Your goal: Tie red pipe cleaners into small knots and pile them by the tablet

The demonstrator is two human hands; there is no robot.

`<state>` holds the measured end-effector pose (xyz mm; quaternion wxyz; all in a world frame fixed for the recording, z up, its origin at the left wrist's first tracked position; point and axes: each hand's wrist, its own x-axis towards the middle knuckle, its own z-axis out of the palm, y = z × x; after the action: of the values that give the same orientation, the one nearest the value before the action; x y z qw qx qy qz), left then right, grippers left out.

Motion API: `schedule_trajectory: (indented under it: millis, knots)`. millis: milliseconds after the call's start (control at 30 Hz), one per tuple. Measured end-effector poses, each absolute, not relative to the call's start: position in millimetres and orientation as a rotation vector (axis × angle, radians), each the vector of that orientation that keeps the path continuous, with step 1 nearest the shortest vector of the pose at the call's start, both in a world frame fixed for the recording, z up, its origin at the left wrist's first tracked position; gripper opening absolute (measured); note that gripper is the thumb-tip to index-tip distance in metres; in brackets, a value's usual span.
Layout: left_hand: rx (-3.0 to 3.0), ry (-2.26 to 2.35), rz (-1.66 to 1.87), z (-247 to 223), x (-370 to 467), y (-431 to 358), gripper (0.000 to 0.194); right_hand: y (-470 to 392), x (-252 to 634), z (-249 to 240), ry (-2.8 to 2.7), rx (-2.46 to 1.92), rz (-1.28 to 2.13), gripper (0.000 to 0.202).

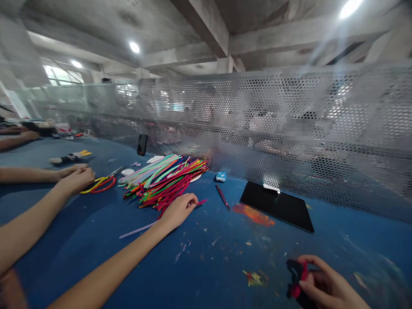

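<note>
My left hand (177, 211) reaches out to the right of a heap of coloured pipe cleaners (167, 184). Its thumb and fingers are pinched together around a short pink and dark pipe cleaner (201, 202), whose tip sticks out past the fingertips. At the lower right, my right hand (326, 285) grips a black and pink shape (298, 277), apparently of bent pipe cleaners; its lower part is cut off or hidden by the fingers. A lilac pipe cleaner (137, 230) lies on the blue table just left of my left wrist.
A dark pen (222, 198), a small blue-and-white packet (220, 176) and a black tablet (277, 206) lie on the table. Scissors (103, 182) with yellow and orange handles are beside another person's hands (75, 175). A phone (142, 144) leans against the perforated metal screen (231, 124).
</note>
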<state>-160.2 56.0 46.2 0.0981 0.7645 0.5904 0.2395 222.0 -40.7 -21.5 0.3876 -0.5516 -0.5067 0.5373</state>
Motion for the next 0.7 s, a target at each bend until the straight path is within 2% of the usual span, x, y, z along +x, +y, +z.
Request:
schedule_trajectory:
  millis: [167,267,433,567,700]
  knots:
    - [2.299,1.744,0.788,52,-141,58,0.016,-37,218,-1,-1.455,-1.348,1.273,0.034]
    - [2.325,1.54,0.735,58,-100,42,0.012,-33,208,13,-1.481,-1.313,1.216,0.027]
    - [1.535,0.986,0.459,52,-30,8,0.033,-27,186,25,-1.529,-1.243,1.055,0.015]
    - [1.216,0.854,0.586,34,-11,-2,0.036,-27,173,25,-1.539,-1.21,0.976,0.017]
    - [1.063,0.847,0.628,28,-11,-7,0.028,-30,169,23,-1.654,-1.218,0.913,0.016]
